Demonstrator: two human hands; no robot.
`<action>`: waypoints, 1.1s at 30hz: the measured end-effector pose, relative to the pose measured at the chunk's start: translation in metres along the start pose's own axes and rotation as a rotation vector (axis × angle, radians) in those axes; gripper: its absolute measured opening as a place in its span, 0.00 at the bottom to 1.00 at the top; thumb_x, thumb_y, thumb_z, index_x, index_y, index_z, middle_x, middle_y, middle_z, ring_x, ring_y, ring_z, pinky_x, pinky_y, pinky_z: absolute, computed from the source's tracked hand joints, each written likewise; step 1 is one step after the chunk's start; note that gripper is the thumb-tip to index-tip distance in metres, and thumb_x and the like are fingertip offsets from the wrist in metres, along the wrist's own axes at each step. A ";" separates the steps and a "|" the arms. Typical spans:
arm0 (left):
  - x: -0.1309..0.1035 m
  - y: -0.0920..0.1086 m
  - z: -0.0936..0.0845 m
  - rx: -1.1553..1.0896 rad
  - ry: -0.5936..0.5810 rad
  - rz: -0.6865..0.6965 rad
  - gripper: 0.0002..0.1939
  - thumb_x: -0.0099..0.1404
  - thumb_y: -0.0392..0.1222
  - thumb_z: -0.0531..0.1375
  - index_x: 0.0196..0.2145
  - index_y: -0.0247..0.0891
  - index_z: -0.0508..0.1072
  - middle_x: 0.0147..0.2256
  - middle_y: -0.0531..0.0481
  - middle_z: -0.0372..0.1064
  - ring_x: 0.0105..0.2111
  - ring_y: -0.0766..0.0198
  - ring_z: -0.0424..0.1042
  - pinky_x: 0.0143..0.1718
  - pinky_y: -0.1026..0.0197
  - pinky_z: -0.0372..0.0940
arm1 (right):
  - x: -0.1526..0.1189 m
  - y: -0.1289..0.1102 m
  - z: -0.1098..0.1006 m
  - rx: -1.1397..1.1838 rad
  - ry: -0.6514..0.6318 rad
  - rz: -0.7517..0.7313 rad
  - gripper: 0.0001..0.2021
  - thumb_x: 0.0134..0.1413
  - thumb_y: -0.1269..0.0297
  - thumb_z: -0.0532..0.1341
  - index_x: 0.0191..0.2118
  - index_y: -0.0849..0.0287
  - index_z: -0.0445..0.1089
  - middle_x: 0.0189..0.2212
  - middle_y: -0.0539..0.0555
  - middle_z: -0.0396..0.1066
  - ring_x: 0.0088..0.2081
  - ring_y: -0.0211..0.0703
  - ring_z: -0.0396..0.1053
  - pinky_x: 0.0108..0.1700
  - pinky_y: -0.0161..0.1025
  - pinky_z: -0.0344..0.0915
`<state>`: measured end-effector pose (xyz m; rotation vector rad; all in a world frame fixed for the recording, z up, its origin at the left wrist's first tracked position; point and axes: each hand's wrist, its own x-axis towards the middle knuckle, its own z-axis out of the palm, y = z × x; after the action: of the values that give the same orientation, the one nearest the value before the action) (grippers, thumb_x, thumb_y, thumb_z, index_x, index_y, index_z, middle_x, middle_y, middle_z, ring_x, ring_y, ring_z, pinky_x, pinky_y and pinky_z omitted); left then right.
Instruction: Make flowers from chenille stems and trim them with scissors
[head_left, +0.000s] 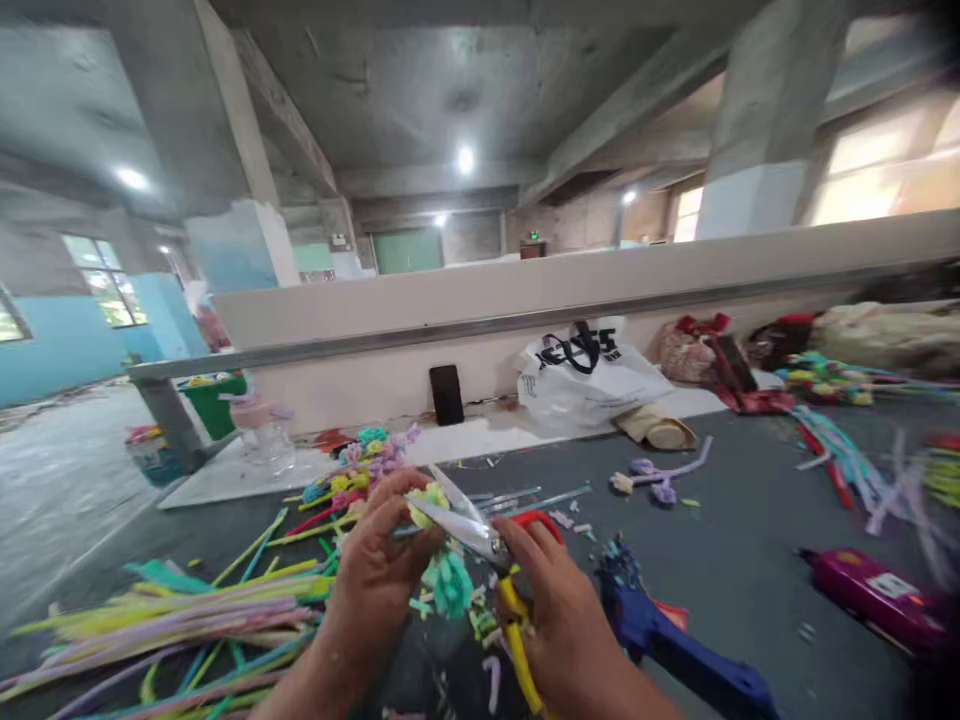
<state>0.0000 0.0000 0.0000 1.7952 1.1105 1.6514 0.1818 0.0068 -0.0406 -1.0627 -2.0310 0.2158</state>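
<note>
My left hand [382, 560] pinches a pale yellow fuzzy pipe-cleaner flower [429, 503] between thumb and fingers. My right hand [551, 590] grips scissors [469, 530] with red and yellow handles. Their blades are spread, and one lies across the yellow flower. Just below the left fingertips is a teal pipe-cleaner flower [448, 582]; whether it is joined to the yellow one I cannot tell. Small cut pieces [484, 622] lie on the dark table under the hands.
Loose pipe cleaners [187, 630] are heaped at left, finished flowers [367, 465] behind them. A blue glue gun [675, 640] and a magenta tool [874, 595] lie at right. A purple flower stem [667, 475], a phone [447, 394] and a white bag [585, 380] are farther back.
</note>
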 end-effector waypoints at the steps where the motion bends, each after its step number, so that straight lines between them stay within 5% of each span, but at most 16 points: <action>1: 0.000 -0.002 0.000 -0.004 0.002 -0.001 0.02 0.56 0.39 0.59 0.28 0.39 0.71 0.42 0.48 0.63 0.46 0.59 0.64 0.44 0.62 0.60 | 0.000 0.000 0.000 0.004 0.000 0.005 0.27 0.41 0.74 0.54 0.52 0.52 0.56 0.41 0.56 0.62 0.41 0.47 0.64 0.39 0.41 0.64; 17: -0.003 0.005 0.004 0.196 -0.019 0.094 0.03 0.57 0.38 0.58 0.27 0.36 0.68 0.40 0.44 0.63 0.43 0.59 0.65 0.45 0.60 0.59 | -0.001 -0.003 0.001 0.051 -0.003 0.031 0.26 0.41 0.76 0.54 0.49 0.50 0.57 0.39 0.53 0.63 0.38 0.44 0.65 0.38 0.39 0.63; 28: -0.004 0.002 0.007 0.101 -0.025 0.041 0.10 0.57 0.38 0.59 0.38 0.41 0.72 0.42 0.48 0.65 0.46 0.60 0.63 0.49 0.59 0.57 | -0.003 0.003 0.001 0.120 -0.017 -0.030 0.22 0.39 0.77 0.54 0.44 0.53 0.59 0.32 0.52 0.64 0.31 0.41 0.63 0.35 0.37 0.62; 33: -0.004 0.004 0.003 0.043 -0.052 -0.040 0.08 0.56 0.39 0.59 0.35 0.40 0.73 0.45 0.48 0.63 0.47 0.59 0.62 0.48 0.61 0.57 | -0.001 0.002 0.000 0.235 0.055 -0.039 0.19 0.43 0.75 0.54 0.44 0.53 0.60 0.30 0.50 0.65 0.33 0.41 0.64 0.36 0.35 0.62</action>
<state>0.0043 -0.0047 0.0002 1.8207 1.1589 1.5601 0.1834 0.0073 -0.0416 -0.8723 -1.9213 0.3899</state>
